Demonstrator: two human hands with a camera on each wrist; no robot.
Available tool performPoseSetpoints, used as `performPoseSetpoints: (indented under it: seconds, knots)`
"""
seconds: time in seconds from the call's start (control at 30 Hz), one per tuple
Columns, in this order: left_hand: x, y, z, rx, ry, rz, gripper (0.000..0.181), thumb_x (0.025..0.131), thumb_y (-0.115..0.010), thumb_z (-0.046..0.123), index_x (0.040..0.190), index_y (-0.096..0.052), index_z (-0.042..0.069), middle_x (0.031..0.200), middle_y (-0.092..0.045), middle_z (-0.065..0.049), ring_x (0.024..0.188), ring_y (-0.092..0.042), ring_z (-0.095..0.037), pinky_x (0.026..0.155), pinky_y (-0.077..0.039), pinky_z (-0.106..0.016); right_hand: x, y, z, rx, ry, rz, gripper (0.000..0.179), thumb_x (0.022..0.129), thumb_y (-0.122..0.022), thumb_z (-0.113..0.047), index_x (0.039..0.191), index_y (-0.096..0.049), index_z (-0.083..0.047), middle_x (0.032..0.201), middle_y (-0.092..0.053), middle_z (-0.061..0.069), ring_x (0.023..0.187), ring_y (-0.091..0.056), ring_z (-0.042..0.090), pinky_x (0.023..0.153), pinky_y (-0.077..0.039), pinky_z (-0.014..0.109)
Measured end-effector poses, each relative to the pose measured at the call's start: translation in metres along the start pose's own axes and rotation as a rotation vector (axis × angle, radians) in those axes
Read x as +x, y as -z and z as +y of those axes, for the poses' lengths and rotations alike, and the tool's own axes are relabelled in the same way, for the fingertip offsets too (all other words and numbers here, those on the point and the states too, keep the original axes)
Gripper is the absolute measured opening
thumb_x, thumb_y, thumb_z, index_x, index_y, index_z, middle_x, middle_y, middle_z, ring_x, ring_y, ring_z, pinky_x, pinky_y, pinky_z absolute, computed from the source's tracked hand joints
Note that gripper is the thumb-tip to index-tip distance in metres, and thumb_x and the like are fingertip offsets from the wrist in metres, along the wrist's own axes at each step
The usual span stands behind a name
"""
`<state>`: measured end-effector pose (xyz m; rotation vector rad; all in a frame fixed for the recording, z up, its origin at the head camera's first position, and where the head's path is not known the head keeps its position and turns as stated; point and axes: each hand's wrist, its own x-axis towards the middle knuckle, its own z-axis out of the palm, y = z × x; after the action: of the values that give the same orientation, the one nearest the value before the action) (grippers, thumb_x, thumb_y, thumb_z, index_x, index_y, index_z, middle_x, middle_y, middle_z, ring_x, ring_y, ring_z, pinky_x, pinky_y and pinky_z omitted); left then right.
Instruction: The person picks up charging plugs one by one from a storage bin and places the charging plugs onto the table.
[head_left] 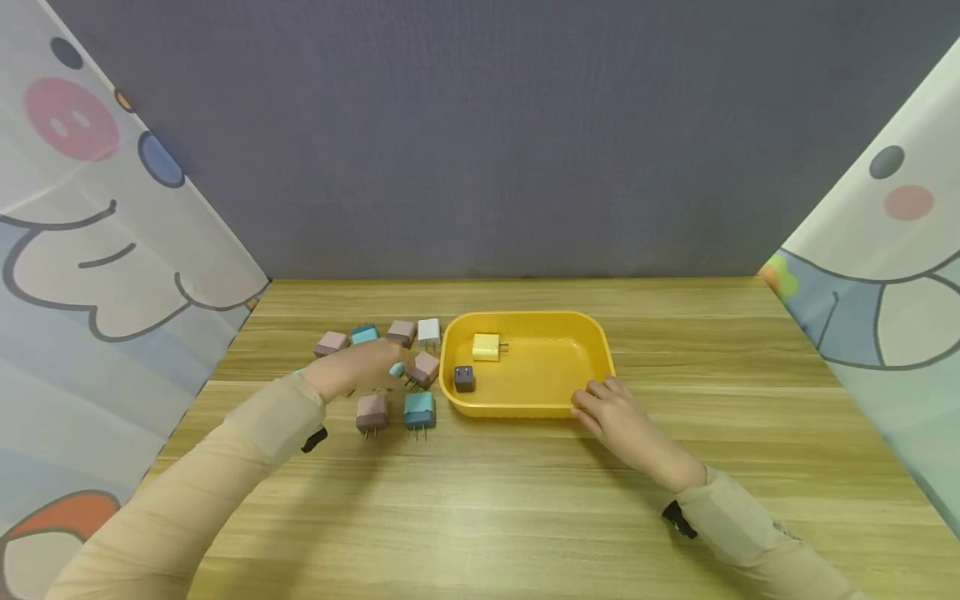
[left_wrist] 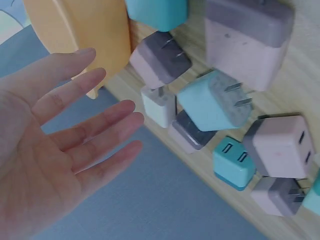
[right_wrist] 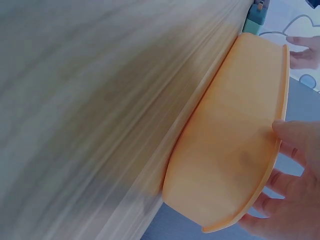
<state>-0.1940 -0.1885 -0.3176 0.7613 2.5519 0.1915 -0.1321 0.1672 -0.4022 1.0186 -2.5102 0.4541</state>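
My left hand (head_left: 367,367) hovers over a cluster of plug chargers. In the left wrist view its fingers (left_wrist: 100,127) are extended and hold nothing. Near it are a teal charger (left_wrist: 210,102), a pink-and-mauve charger (head_left: 372,412), a white charger (head_left: 429,331) and several more, some partly hidden by the hand. My right hand (head_left: 618,421) grips the near right corner of a yellow tray (head_left: 525,410), thumb outside and fingers over the rim. Inside the tray lie a yellow charger (head_left: 486,347) and a dark charger (head_left: 463,379), apart from each other.
The wooden table (head_left: 480,508) carries everything. A grey-blue partition (head_left: 495,150) stands along the far edge, with cartoon-printed curtains (head_left: 892,275) at both sides. A teal-and-blue charger (head_left: 420,408) sits just left of the tray, prongs facing the near edge.
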Motion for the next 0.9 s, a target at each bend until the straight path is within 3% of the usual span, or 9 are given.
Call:
performPoseSetpoints:
  seconds: [0.23,0.6,0.9]
  knots:
    - [0.011,0.014,0.007,0.030,-0.062,0.007,0.032,0.083,-0.061,0.015,0.112,-0.058,0.000,0.111,-0.055,-0.015,0.103,-0.052,-0.031,0.082,-0.046,-0.037,0.000,-0.001,0.001,0.003,0.003,0.006,0.012,0.075,-0.067,-0.009,0.083,-0.058,-0.009,0.072,-0.046,-0.003,0.067,-0.034,0.014,0.066,-0.035,0.033]
    - [0.029,0.030,0.022,-0.013,-0.012,-0.019,0.032,0.084,-0.059,0.009,0.116,-0.057,0.004,0.117,-0.054,-0.013,0.109,-0.049,-0.031,0.087,-0.042,-0.039,0.000,0.000,0.000,0.003,-0.001,0.004,0.013,0.074,-0.068,-0.009,0.082,-0.057,-0.009,0.071,-0.046,-0.003,0.066,-0.034,0.014,0.065,-0.035,0.032]
    - [0.040,0.037,0.035,0.037,0.010,-0.047,0.032,0.088,-0.055,0.013,0.118,-0.054,0.004,0.123,-0.049,-0.012,0.111,-0.047,-0.027,0.091,-0.040,-0.038,0.000,0.000,0.000,0.000,0.005,0.010,0.015,0.073,-0.069,-0.008,0.082,-0.057,-0.008,0.071,-0.046,-0.002,0.066,-0.034,0.014,0.064,-0.034,0.031]
